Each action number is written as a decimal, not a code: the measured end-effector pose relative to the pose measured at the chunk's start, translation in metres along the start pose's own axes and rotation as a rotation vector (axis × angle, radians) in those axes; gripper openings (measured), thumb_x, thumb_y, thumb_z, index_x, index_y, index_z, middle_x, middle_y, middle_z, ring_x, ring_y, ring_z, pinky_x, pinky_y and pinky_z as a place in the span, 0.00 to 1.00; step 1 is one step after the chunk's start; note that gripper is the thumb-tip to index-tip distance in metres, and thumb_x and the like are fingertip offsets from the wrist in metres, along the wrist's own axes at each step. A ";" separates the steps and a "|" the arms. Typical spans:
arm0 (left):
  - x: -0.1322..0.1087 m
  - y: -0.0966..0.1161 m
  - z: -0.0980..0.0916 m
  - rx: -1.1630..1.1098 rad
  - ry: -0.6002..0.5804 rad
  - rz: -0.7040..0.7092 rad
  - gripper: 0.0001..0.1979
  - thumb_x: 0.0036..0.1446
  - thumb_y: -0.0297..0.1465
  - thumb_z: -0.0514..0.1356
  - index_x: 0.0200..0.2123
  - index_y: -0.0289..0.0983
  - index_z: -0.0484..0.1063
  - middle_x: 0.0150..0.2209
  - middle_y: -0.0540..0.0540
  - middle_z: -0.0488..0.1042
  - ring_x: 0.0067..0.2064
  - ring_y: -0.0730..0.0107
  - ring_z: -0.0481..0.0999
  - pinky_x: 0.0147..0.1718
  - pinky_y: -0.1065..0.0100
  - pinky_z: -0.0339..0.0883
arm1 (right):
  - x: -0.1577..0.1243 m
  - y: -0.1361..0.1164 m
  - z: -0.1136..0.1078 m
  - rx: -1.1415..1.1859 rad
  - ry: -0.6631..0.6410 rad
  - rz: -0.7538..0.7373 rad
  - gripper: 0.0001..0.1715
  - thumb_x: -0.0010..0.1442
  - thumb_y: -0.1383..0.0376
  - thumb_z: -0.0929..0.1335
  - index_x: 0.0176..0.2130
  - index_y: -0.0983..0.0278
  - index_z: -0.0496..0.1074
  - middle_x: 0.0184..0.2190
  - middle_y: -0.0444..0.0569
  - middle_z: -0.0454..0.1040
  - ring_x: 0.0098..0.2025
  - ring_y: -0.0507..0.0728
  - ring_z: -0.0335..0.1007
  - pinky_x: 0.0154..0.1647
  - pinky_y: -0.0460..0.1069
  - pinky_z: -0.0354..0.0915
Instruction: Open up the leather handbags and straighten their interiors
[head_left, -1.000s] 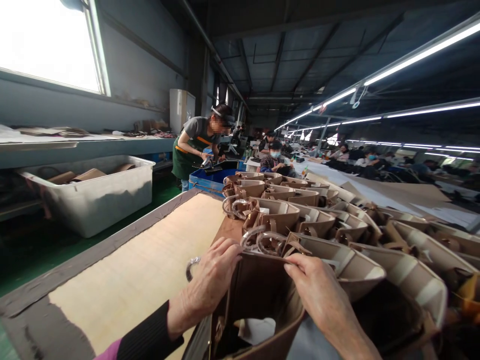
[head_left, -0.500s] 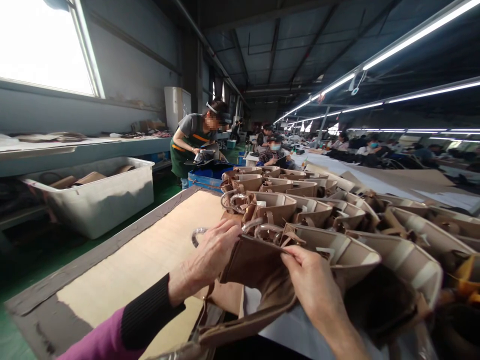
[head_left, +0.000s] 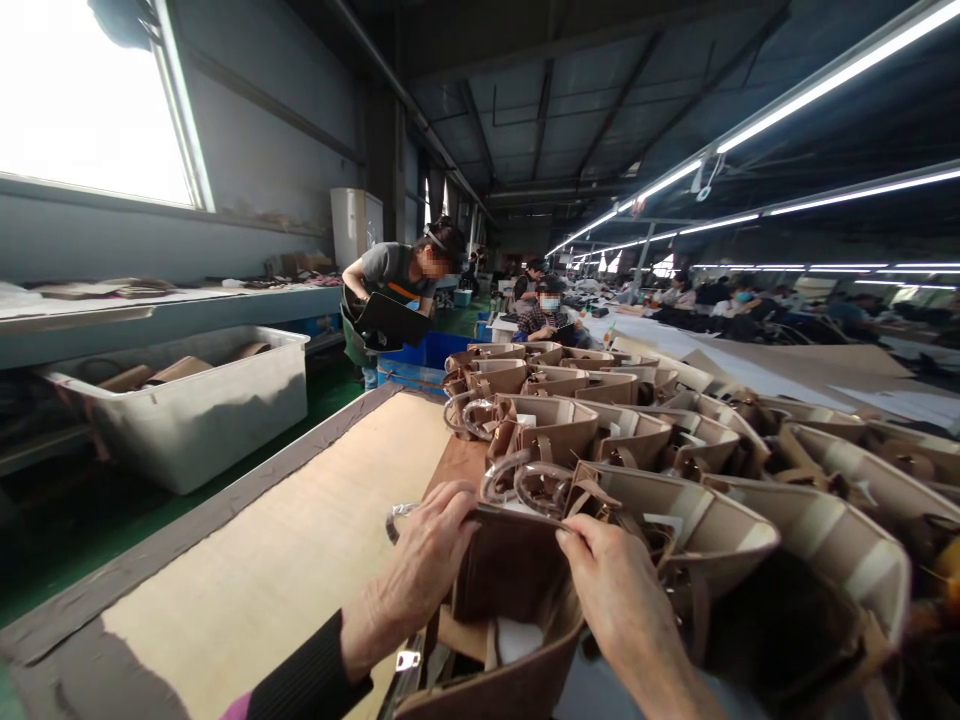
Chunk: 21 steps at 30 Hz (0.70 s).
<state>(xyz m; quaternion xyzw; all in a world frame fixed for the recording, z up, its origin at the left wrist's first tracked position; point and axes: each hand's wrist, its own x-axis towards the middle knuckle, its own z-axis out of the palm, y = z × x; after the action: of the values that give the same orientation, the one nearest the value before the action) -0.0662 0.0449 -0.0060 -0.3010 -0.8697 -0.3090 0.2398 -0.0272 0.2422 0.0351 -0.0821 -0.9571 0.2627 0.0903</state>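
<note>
A brown handbag stands open-topped right in front of me, its mouth facing up towards me. My left hand pinches the left part of its far rim, fingers over the top edge. At the right end of that same rim, my right hand grips the edge between thumb and fingers. Something white lies inside the bag, and a shiny metal clasp hangs at its left side. Beyond it are handles in clear wrapping. The bag's base is out of view.
Several rows of similar handbags crowd the table to the right and ahead. On the left is the table's pale board with a grey border. A white tub stands on the floor. Near a blue bin, a co-worker holds a dark flat piece.
The handbag's near side has swung up and its mouth looks squarer. Both hands keep hold of the far rim, slightly lower in view. The co-worker now holds up a dark flat piece.
</note>
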 end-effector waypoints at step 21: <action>-0.018 -0.005 0.022 0.239 0.285 0.275 0.11 0.61 0.21 0.49 0.37 0.36 0.70 0.47 0.42 0.69 0.51 0.62 0.65 0.49 0.61 0.65 | 0.010 0.001 0.006 -0.114 0.041 -0.057 0.15 0.61 0.68 0.58 0.30 0.61 0.71 0.30 0.49 0.76 0.38 0.62 0.70 0.39 0.52 0.58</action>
<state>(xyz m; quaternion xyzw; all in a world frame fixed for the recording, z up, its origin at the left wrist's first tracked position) -0.0614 0.0499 -0.0338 -0.3394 -0.8083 -0.2074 0.4342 -0.0383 0.2420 0.0311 -0.0650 -0.9705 0.2032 0.1125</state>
